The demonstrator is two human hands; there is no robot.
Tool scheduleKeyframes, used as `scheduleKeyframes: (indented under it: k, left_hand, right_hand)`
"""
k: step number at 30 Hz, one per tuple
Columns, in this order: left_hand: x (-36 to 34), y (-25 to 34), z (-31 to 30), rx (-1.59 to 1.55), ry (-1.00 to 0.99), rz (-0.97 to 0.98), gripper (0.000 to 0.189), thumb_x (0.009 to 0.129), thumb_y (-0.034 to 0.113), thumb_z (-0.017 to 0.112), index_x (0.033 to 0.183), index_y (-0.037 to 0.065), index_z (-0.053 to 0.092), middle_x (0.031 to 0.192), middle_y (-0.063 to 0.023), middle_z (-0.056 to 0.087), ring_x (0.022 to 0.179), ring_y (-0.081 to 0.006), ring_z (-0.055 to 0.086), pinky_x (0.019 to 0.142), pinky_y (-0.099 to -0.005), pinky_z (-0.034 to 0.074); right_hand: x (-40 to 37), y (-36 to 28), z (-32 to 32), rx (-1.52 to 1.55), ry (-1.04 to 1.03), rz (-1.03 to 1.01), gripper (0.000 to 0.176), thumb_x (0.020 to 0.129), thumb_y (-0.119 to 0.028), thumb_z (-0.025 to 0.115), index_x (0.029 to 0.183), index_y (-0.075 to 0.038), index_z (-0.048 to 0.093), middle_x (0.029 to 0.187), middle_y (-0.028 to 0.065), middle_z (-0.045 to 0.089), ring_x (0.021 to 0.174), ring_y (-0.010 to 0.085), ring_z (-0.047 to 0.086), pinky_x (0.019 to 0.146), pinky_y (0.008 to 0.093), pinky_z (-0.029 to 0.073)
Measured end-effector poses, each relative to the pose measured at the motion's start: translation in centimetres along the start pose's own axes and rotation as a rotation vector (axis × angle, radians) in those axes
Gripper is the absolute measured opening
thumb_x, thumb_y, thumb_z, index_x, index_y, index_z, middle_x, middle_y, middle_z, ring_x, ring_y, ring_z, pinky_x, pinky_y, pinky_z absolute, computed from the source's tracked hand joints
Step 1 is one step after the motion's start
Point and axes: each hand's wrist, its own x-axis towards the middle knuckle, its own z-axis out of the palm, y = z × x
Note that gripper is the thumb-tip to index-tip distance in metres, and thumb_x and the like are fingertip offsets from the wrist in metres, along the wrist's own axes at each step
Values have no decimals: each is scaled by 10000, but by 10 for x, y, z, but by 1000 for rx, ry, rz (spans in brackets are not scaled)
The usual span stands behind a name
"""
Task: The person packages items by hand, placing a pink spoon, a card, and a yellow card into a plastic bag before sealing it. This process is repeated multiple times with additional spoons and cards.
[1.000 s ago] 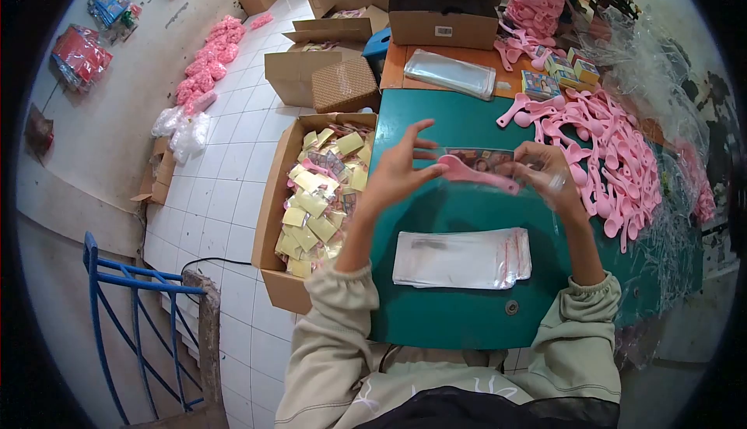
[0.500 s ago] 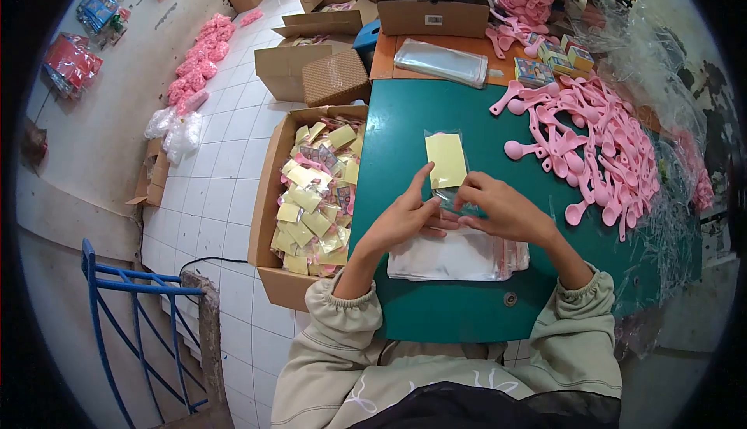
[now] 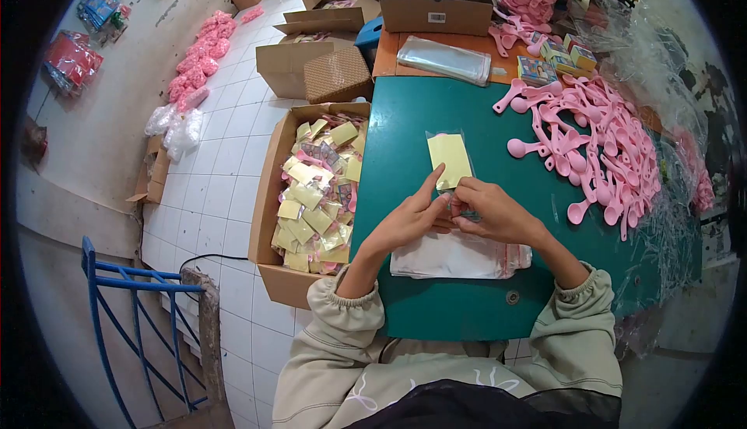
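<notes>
A small clear plastic bag with a pale yellow card (image 3: 449, 155) inside lies over the green table, its lower end between my hands. My left hand (image 3: 408, 219) holds the bag's lower left side, index finger stretched along the card's edge and thumb near the bag's end. With bent fingers pressed together, my right hand (image 3: 494, 211) pinches the lower end of the bag. Just below both hands rests a stack of clear plastic bags (image 3: 455, 259). What the fingers cover at the bag's end is partly hidden.
Pink plastic spoons (image 3: 599, 152) are heaped on the green table (image 3: 412, 316) at the right. A carton (image 3: 280, 283) full of bagged yellow cards stands at the left. Farther back lie more clear bags (image 3: 443, 59) and small picture boxes (image 3: 537, 71). A blue railing (image 3: 140, 283) is at lower left.
My right hand's fingers have closed in on the bag's lower end. The card has tilted slightly, and my left hand has shifted a little to the right.
</notes>
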Motion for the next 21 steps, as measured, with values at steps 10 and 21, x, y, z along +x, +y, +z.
scheduleKeyframes:
  k: [10,21]
  left_hand:
    - [11,-11,-1,124,210,40,592,912,39,485,1427,102,199,875,-98,632,769,-119,613,685,-266,521]
    - [10,-12,-5,-47,247,62,535,898,23,468,1381,61,243,859,-168,649,786,-173,662,681,-277,554]
  right_hand:
    - [1,-6,1,72,-15,-119,172,705,-11,641,812,-8,507,822,89,496,753,247,527,691,339,460]
    - [-6,17,-36,349,-10,-97,112,752,2,626,824,-7,540,864,42,519,773,137,518,685,271,452]
